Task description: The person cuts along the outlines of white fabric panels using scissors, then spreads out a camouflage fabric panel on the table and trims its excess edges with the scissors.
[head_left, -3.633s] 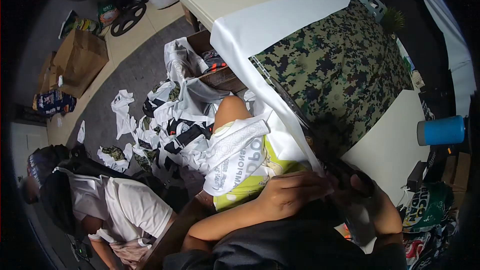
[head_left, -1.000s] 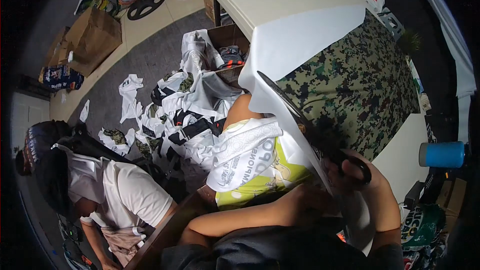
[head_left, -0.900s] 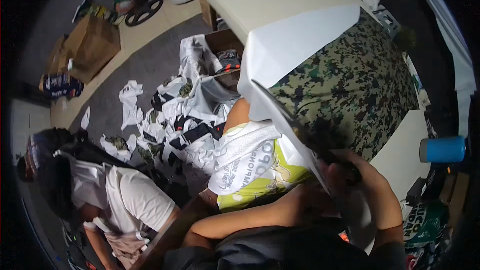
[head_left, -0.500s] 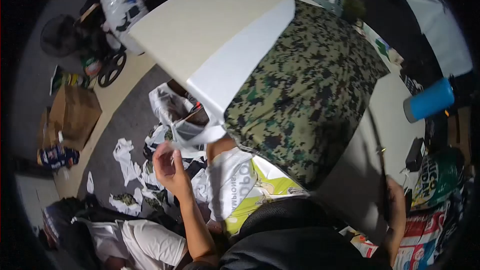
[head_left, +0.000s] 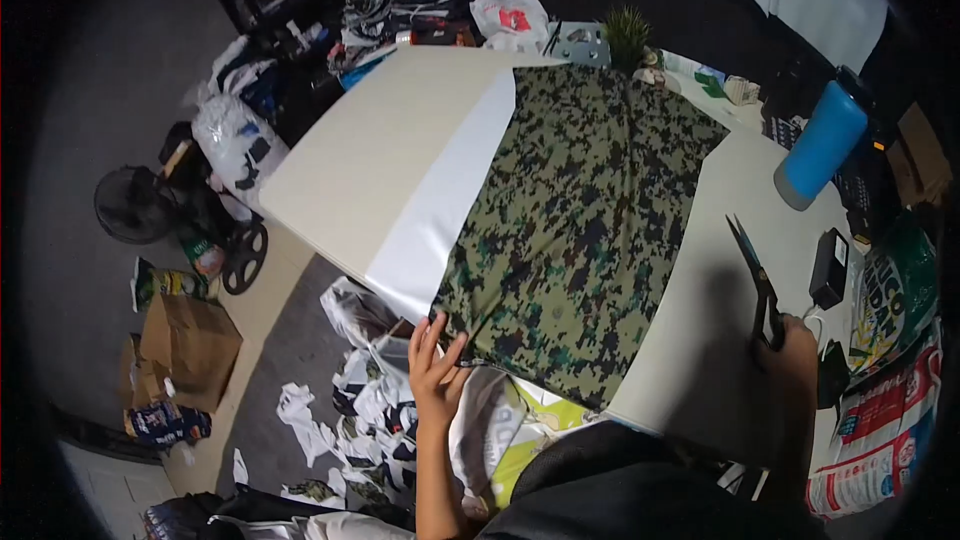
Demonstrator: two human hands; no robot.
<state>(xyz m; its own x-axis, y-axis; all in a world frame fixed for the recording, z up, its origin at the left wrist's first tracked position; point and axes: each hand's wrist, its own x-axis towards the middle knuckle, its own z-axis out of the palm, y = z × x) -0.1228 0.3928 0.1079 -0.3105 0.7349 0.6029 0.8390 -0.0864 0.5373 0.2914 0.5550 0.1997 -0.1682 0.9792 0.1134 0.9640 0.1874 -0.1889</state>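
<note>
A camouflage cloth (head_left: 580, 230) lies spread on the cream table, with a white piece of fabric (head_left: 445, 190) showing along its left side. My left hand (head_left: 437, 372) is at the cloth's near left corner, fingers apart, seemingly touching its edge. At the right, my right hand (head_left: 793, 352) is closed round the handles of a pair of black scissors (head_left: 758, 275). The blades point away from me over the bare tabletop, slightly parted, and are apart from the cloth.
A blue bottle (head_left: 825, 145) and a black box-shaped device (head_left: 829, 268) stand on the table (head_left: 335, 155) at the right. White and camouflage scraps (head_left: 305, 418) litter the floor at the left, near a brown paper bag (head_left: 190, 350) and a fan (head_left: 130, 202).
My left hand has moved right to the cloth's near corner, and a white strip once by it is no longer there. The scissors now show clearly in my right hand. The view has shifted.
</note>
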